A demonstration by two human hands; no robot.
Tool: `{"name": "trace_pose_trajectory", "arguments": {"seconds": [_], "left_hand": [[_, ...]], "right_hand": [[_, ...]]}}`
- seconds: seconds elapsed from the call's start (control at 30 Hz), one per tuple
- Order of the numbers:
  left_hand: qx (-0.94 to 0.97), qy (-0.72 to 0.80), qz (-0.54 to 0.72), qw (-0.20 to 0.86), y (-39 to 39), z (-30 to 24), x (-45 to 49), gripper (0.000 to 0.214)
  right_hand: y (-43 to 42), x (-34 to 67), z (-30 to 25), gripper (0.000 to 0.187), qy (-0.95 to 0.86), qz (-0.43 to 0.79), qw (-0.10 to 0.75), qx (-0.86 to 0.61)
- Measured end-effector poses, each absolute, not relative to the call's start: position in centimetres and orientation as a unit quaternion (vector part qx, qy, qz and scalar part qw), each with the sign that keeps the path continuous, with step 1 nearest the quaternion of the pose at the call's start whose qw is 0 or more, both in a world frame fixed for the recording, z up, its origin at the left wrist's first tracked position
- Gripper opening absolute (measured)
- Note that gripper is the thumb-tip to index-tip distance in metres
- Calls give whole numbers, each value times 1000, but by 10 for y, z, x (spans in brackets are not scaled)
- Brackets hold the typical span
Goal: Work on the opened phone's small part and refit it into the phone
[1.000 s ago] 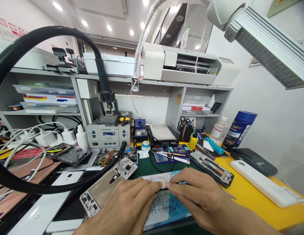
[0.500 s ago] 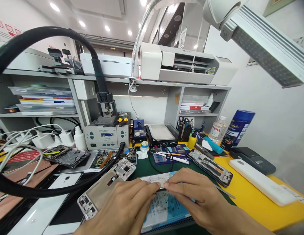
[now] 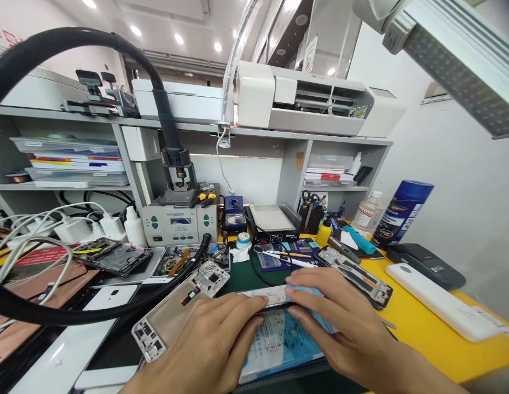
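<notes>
Both hands hold a thin flat panel (image 3: 275, 296), light on top with a dark near edge, tilted above the work mat. It may be a phone part; its exact kind is hidden by the fingers. My left hand (image 3: 213, 334) grips the left end, fingers on top and thumb beneath. At the right end, the fingertips of my right hand (image 3: 340, 317) lie on the top face and the thumb is under the edge. Below them is a blue and white printed plastic packet (image 3: 275, 350). Left of my left hand rests a gold-coloured phone frame (image 3: 180, 312).
A black hose (image 3: 115, 317) arches across the left over white phones (image 3: 65, 339). An opened phone (image 3: 357, 276) lies right of the hands. Behind stand a hot-air station (image 3: 180, 224), a soldering iron stand (image 3: 233, 216) and a heating plate (image 3: 273, 219). A lamp (image 3: 455, 71) hangs upper right.
My right fingers have lifted and spread slightly rightward along the panel, uncovering more of it. The panel's dark near edge shows more. The whole view has shifted a little.
</notes>
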State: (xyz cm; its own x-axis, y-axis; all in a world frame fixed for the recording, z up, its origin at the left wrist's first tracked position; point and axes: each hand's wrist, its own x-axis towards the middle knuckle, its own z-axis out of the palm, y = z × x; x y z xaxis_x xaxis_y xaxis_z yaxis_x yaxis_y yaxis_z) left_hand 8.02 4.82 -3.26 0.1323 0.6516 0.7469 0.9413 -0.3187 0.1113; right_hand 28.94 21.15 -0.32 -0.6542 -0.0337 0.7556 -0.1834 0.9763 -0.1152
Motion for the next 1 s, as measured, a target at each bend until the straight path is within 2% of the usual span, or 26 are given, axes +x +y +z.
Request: {"name": "trace_pose_trajectory", "arguments": {"seconds": [0.1, 0.2, 0.3, 0.43, 0.63, 0.77, 0.87, 0.9, 1.0], "left_hand": [[-720, -561, -364, 186, 49, -36, 80, 25], [-715, -569, -365, 178, 49, -39, 80, 25], [-713, -574, -364, 172, 50, -39, 81, 25], [-711, -574, -369, 171, 50, -38, 81, 24], [-710, -570, -381, 161, 51, -41, 80, 24], [-709, -570, -384, 155, 49, -43, 80, 25], [-709, -572, -385, 147, 50, -41, 80, 26], [-710, -573, -384, 143, 51, -40, 80, 25], [-714, -570, -384, 136, 53, -37, 79, 24]], "right_hand": [[204, 309, -2, 34, -902, 83, 424, 11], [196, 322, -8, 22, -941, 103, 321, -11], [190, 321, -22, 25, -967, 67, 245, -21], [189, 309, -42, 16, -962, 50, 269, 3], [191, 309, -52, 16, -944, 74, 320, 37], [190, 311, -32, 17, -922, 136, 361, 25], [190, 300, -4, 16, -897, 197, 394, -47], [191, 294, 5, 13, -893, 218, 388, -62], [193, 276, 23, 18, -893, 268, 348, -97]]}}
